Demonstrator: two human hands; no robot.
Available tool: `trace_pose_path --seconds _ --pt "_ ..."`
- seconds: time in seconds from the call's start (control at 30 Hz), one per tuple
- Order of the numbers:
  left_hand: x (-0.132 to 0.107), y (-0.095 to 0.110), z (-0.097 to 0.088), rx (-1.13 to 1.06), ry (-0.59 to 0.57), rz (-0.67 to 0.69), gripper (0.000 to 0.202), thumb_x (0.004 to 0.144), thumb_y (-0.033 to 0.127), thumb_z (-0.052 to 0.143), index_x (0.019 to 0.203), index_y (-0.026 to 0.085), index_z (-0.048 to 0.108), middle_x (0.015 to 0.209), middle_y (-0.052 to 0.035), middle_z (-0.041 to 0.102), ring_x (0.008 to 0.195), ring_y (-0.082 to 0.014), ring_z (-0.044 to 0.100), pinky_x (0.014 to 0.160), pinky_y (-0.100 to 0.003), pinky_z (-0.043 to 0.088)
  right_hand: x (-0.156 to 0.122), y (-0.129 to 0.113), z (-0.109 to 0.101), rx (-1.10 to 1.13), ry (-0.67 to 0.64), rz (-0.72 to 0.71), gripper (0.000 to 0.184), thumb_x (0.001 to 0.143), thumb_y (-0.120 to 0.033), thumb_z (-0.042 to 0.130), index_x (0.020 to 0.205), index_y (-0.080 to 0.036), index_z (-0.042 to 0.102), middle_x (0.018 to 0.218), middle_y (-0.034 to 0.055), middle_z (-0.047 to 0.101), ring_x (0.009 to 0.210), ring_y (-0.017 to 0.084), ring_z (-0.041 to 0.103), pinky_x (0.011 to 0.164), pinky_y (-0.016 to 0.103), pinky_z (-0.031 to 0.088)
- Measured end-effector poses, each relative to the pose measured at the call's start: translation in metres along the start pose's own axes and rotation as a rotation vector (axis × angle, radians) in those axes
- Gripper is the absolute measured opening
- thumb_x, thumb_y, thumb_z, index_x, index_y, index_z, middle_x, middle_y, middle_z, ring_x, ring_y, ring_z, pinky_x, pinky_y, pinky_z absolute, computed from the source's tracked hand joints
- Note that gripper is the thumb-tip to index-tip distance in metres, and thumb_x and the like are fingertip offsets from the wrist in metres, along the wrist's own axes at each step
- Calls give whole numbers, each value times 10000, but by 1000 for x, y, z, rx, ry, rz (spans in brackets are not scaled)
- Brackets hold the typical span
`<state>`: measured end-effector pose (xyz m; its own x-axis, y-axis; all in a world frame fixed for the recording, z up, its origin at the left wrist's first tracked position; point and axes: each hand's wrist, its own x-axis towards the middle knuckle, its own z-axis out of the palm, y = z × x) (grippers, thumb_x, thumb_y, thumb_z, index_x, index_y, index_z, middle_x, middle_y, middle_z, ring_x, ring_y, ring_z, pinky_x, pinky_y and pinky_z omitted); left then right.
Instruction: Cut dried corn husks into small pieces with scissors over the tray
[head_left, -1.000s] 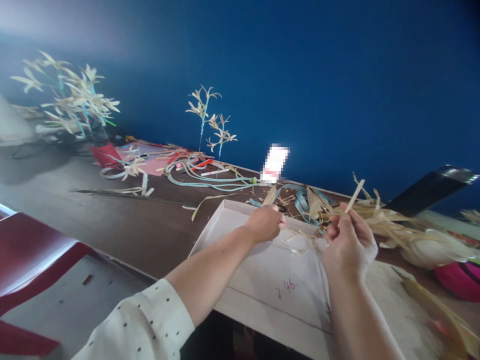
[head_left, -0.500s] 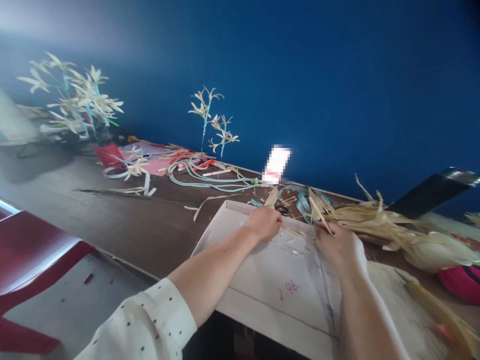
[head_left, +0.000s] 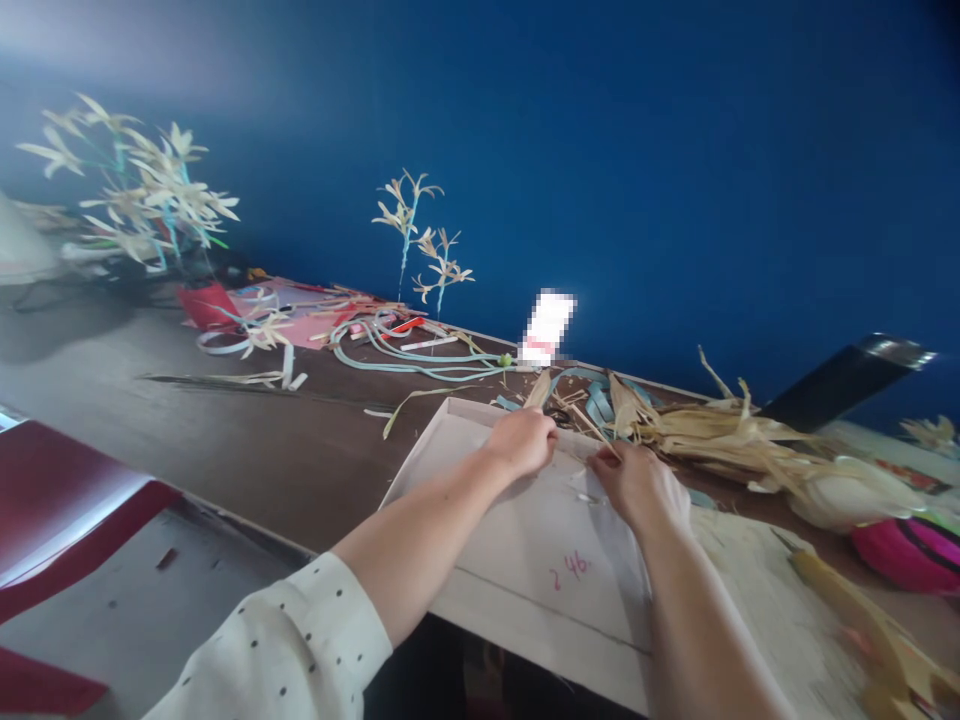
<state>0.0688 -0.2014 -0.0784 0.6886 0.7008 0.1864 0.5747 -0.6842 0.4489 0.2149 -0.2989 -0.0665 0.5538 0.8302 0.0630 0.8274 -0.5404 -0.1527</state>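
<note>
My left hand [head_left: 521,442] is closed, pinching a pale dried corn husk piece [head_left: 538,388] that sticks up above the fingers. Close by on its right, my right hand [head_left: 639,484] is closed around a thin husk strip [head_left: 598,430] that points up and left. Both hands are over the far part of a shallow white cardboard tray [head_left: 517,560] with pink handwritten digits. Small pale scraps [head_left: 589,490] lie in the tray between the hands. The fingertips are partly hidden.
Behind the hands lie blue ribbon [head_left: 598,405] and a heap of dried corn husks [head_left: 720,430]. A dark cylinder [head_left: 847,380] leans at right above a pink pouch [head_left: 904,555]. Husk flowers on blue stems [head_left: 169,205] stand at left. Pale blue cord [head_left: 420,370] lies on the table.
My right hand has moved left, closer to my left hand, and its husk strip now slants the other way. My left hand keeps its grip. The view has shifted slightly.
</note>
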Motion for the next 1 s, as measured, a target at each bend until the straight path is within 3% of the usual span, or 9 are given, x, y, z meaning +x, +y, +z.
trace_pose_path --seconds 0.27,0.43,0.53,0.67,0.77,0.83,1.0 --pt "1 -4 3 7 28 48 233 793 277 446 799 221 672 910 -50 639 817 -183 599 701 -270 464 -1 -1 5 -54 25 -17 292 794 -405 431 839 -238 666 935 99 652 812 238 610 556 277 355" --pt "2 -6 3 -6 36 41 251 792 303 436 806 220 673 916 -54 652 808 -192 603 680 -274 457 2 1 4 43 32 5 255 759 -388 462 774 -237 667 854 78 660 769 232 598 546 275 335" --pt "3 -6 1 -30 36 28 249 787 286 436 806 219 675 915 -51 666 821 -199 607 693 -281 455 3 4 -2 285 92 20 245 727 -416 534 760 -223 681 723 38 648 708 209 583 568 268 353" --pt "6 -4 -3 -181 13 -4 221 772 289 477 802 217 684 886 -39 682 837 -190 609 723 -276 451 0 4 -6 796 150 80 353 651 -495 659 808 -181 691 530 -23 538 521 133 487 496 239 329" --pt "7 -1 -8 -414 -22 -43 252 769 375 527 836 198 694 845 -45 684 814 -168 609 715 -255 453 -3 1 -6 1265 28 63 339 610 -443 730 778 -160 653 461 -70 392 415 61 316 398 200 209" --pt "7 1 -11 -597 -77 -70 300 759 424 552 869 182 690 830 -50 679 779 -151 607 679 -244 461 -5 -1 -7 1525 -97 26 298 594 -376 763 717 -148 616 498 -73 380 412 35 264 371 177 146" --pt "4 5 -15 -999 -276 -45 396 714 473 611 944 155 660 916 -70 660 788 -126 602 640 -228 477 -6 -6 -9 1716 -243 46 280 576 -302 791 665 -140 580 596 -51 464 406 2 249 330 144 119"
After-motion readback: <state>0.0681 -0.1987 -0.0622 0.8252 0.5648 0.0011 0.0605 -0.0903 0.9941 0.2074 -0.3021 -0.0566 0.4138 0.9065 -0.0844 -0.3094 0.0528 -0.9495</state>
